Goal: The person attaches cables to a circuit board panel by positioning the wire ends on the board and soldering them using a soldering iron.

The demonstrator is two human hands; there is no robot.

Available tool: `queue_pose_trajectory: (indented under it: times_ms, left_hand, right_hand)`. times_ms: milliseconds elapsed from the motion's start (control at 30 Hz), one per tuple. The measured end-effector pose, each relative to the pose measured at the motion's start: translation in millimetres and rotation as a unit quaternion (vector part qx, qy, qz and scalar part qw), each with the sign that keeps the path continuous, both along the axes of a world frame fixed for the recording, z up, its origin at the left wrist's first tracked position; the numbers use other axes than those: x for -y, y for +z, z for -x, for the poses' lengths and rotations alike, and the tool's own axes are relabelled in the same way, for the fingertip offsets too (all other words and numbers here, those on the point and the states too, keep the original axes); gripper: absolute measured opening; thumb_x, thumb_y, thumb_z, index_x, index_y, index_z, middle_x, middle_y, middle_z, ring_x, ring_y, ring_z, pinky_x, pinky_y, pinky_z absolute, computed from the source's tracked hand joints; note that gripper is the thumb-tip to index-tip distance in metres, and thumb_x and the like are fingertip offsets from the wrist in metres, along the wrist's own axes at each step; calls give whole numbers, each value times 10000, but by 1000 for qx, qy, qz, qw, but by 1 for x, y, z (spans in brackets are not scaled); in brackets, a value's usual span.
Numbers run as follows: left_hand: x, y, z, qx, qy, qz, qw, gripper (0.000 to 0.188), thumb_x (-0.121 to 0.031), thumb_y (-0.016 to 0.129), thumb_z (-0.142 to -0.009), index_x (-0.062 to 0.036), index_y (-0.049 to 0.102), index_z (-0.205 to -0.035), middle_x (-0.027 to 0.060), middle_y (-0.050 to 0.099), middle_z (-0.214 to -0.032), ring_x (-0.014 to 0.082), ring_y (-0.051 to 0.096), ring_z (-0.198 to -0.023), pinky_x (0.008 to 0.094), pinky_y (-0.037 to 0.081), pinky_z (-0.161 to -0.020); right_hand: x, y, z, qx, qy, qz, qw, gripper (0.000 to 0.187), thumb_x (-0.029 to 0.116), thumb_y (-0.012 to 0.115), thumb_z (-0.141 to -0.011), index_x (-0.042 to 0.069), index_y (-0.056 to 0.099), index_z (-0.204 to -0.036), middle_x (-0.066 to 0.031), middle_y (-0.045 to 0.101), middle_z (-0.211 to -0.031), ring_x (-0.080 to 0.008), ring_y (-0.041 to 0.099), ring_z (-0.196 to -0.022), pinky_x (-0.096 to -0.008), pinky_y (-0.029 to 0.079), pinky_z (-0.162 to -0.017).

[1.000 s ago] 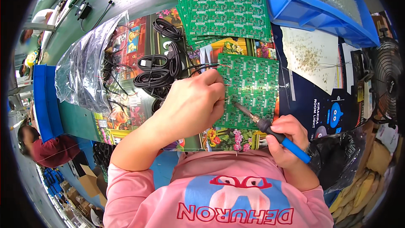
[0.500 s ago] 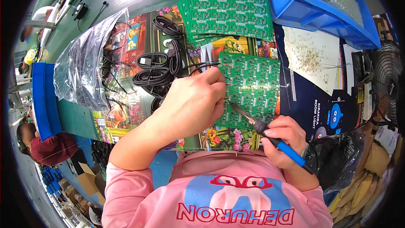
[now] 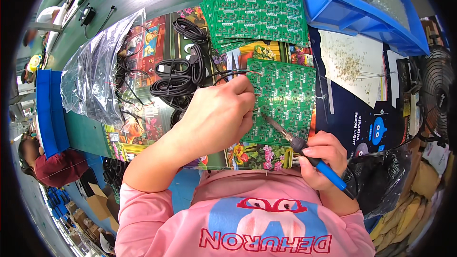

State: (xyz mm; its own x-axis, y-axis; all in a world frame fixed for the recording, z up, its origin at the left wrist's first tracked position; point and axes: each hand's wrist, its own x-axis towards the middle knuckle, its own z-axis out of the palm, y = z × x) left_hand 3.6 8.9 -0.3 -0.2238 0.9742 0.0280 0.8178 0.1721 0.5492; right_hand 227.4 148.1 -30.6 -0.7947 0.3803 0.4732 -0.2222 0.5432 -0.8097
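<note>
A soldering iron [image 3: 329,173] with a blue handle is gripped in my right hand [image 3: 323,154], fingers wrapped round its dark collar. Its metal tip slants up and left over a green circuit board panel [image 3: 290,93]; whether it touches the board I cannot tell. My left hand [image 3: 223,107] is closed in a pinch over the panel's left edge, and what its fingers hold is hidden. Coiled black cables [image 3: 176,83] lie just left of that hand, with thin leads running toward the board's upper left corner.
Behind the panel sits a stack of similar green boards [image 3: 259,9]. A blue bin [image 3: 328,0] stands at the far right, near a paper sheet [image 3: 352,62] covered in small specks. A clear plastic bag [image 3: 95,76] with cables lies left. At the right edge is a black fan [image 3: 435,100].
The soldering iron and my right hand have shifted slightly to the right, and its tip has moved a little right over the panel. My left hand stays in place.
</note>
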Motion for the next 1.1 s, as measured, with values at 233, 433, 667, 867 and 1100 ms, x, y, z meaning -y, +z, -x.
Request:
queue_pose_trajectory:
  times_ms: [233,433,667,867,1100]
  left_hand:
    - [0,1,1,11,-6,6,1000,91,-45,695,-753,-38,609,-782,64,613,-917,277,652,-725,381,532,-601]
    - [0,2,1,17,-2,8,1000,102,-77,715,-780,-46,618,-789,62,614,-918,267,653,-731,375,532,-608]
    - [-2,1,-5,-14,10,22,1000,125,-87,735,-779,-48,618,-797,59,607,-918,256,648,-729,371,530,-608]
    - [0,1,-1,7,-15,-5,1000,148,-106,750,-784,-49,614,-790,62,591,-896,258,643,-721,375,526,-602]
    - [-2,-2,-5,-25,9,-1,1000,140,-98,744,-788,-49,613,-789,61,592,-884,260,640,-705,375,531,-598]
  right_hand:
    - [1,0,-2,3,-2,6,1000,307,-51,738,-667,33,628,-942,-126,617,-792,-213,577,-577,-308,455,-499]
    - [1,0,-3,15,-12,11,1000,308,-44,745,-672,35,627,-946,-132,619,-808,-211,585,-592,-308,468,-517]
    - [0,1,-4,24,-10,10,1000,304,-35,751,-684,34,626,-952,-131,622,-809,-214,595,-602,-308,474,-525]
    - [0,0,-5,23,-15,17,999,294,-30,755,-689,29,628,-948,-135,630,-808,-217,604,-609,-308,479,-530]
    - [0,0,-5,20,-16,17,1000,294,-28,757,-688,28,630,-947,-139,634,-805,-218,607,-605,-306,482,-529]
